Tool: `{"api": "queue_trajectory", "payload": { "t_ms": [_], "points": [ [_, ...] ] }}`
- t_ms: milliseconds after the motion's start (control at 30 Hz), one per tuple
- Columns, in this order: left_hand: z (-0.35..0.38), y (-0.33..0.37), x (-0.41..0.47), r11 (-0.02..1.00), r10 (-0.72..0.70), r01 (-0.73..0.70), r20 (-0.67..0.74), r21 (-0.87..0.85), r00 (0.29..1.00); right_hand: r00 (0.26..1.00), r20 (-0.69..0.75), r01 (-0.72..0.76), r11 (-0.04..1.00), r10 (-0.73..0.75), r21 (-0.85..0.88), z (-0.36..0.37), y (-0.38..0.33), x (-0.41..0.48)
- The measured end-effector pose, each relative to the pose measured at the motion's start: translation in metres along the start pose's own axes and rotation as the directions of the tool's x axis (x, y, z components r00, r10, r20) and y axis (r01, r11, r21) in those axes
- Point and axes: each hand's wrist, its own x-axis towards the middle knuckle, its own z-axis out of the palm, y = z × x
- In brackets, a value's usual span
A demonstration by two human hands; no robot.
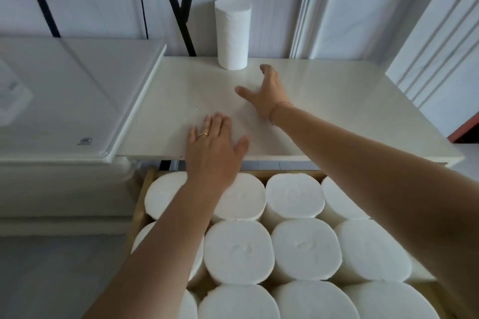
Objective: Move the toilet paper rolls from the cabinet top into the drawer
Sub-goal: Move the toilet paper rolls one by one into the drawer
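Note:
One white toilet paper roll [232, 33] stands upright at the back of the cream cabinet top [337, 101], against the wall. My right hand [267, 93] is stretched out over the top, fingers spread, a short way in front and to the right of the roll, not touching it. My left hand [215, 147], with a gold ring, lies flat with straight fingers on the front edge of the top. Below, the wooden drawer [141, 204] stands pulled out, packed with several upright white rolls [293, 194].
A white appliance lid [64, 101] sits higher than the cabinet top on its left. Black metal bars [178, 8] lean against the white wall behind. A white door frame [305, 8] rises at the right, and grey floor lies at lower left.

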Motion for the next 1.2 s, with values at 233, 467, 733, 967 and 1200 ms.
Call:
{"api": "queue_trajectory", "payload": {
  "t_ms": [233,467,733,967,1200],
  "points": [
    [-0.001,0.001,-0.005,0.999,0.015,-0.014,-0.026,0.047,1.000,0.993,-0.079,-0.069,0.984,0.083,0.162,0.030,-0.007,0.067],
    [0.001,0.001,-0.006,1.000,0.014,-0.014,-0.022,0.015,1.000,0.980,-0.175,-0.056,0.970,0.099,0.236,0.053,-0.016,0.109],
    [-0.001,0.003,-0.009,0.999,0.008,-0.009,-0.040,-0.030,0.999,0.936,-0.325,-0.032,0.952,0.135,0.305,0.062,-0.024,0.131],
    [0.000,0.003,-0.009,0.999,0.004,-0.006,-0.051,-0.035,0.999,0.947,-0.297,-0.019,0.942,0.124,0.334,0.057,-0.028,0.127],
    [0.002,0.003,-0.009,1.000,-0.002,0.001,-0.046,-0.021,0.999,0.969,-0.246,0.064,0.938,0.023,0.340,0.036,-0.015,0.089]
  ]
}}
